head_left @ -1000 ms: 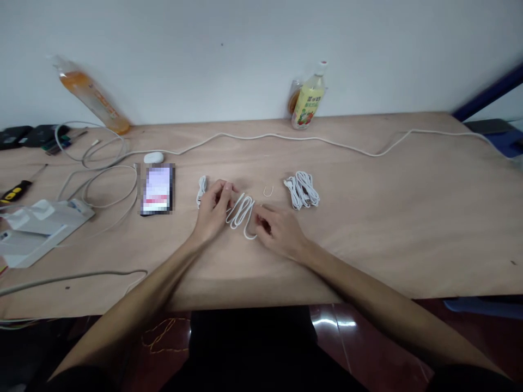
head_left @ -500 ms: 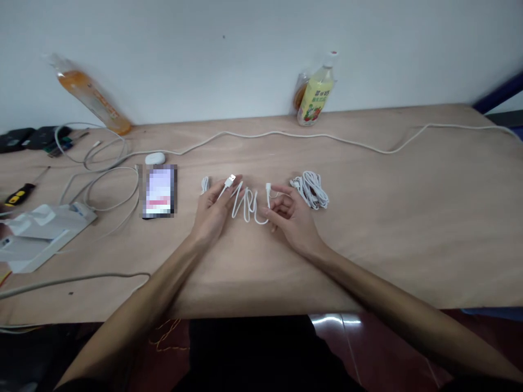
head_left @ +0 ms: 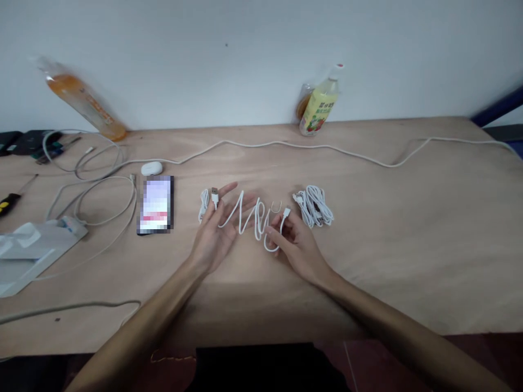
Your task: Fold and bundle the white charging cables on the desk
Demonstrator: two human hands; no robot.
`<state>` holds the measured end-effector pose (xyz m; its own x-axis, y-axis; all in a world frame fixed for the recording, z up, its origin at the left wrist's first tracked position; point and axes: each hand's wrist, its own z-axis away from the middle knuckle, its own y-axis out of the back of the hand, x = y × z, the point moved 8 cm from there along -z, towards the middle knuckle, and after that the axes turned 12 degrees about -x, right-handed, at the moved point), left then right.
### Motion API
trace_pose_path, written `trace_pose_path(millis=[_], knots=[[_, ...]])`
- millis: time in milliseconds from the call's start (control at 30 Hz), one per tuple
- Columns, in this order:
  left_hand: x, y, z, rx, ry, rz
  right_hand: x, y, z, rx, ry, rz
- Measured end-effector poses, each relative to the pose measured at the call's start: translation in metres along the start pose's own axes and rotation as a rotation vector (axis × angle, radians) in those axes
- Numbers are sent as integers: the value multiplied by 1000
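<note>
My left hand (head_left: pixel 216 231) is palm up over the wooden table (head_left: pixel 368 228) and pinches the USB plug end of a white cable (head_left: pixel 249 215). The cable hangs in wavy loops across to my right hand (head_left: pixel 296 242), which pinches its other small plug between thumb and fingers. A small coiled white cable (head_left: pixel 203 204) lies just left of my left hand. A bundled white cable (head_left: pixel 314 205) lies just right of my right hand. A small wire tie (head_left: pixel 277 206) rests on the table between the hands.
A phone (head_left: pixel 156 204) lies left of the hands, with a white earbud case (head_left: pixel 151 168) behind it. Loose grey cables (head_left: pixel 90 185), a screwdriver (head_left: pixel 10 200) and a plastic bag (head_left: pixel 28 250) fill the left side. Two drink bottles (head_left: pixel 316 106) lean on the wall. A long cord (head_left: pixel 347 152) crosses the back.
Both hands picked the loose white cable up off the table, turned palm up and drew apart, stretching its loops out between them. The camera tilted slightly.
</note>
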<state>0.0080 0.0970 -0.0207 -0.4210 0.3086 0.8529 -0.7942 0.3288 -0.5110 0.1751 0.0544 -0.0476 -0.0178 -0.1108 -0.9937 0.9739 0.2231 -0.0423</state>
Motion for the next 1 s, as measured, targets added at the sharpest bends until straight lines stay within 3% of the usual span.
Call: trace_pose_path(millis=[267,433,667,867,1000], knots=[[0,2,1,22,36,-34,5,-4,4,-19,4,3],[-1,6,3,30,80,-41,-6,-6,4,-38,34,6],[-5,10,8,66,143,-11,4,-8,5,-145,-38,-207],[-9,3,5,11,153,2,14,-4,3,-94,-78,-215],[-13,5,3,19,155,24,10,7,-1,0,-21,-160]])
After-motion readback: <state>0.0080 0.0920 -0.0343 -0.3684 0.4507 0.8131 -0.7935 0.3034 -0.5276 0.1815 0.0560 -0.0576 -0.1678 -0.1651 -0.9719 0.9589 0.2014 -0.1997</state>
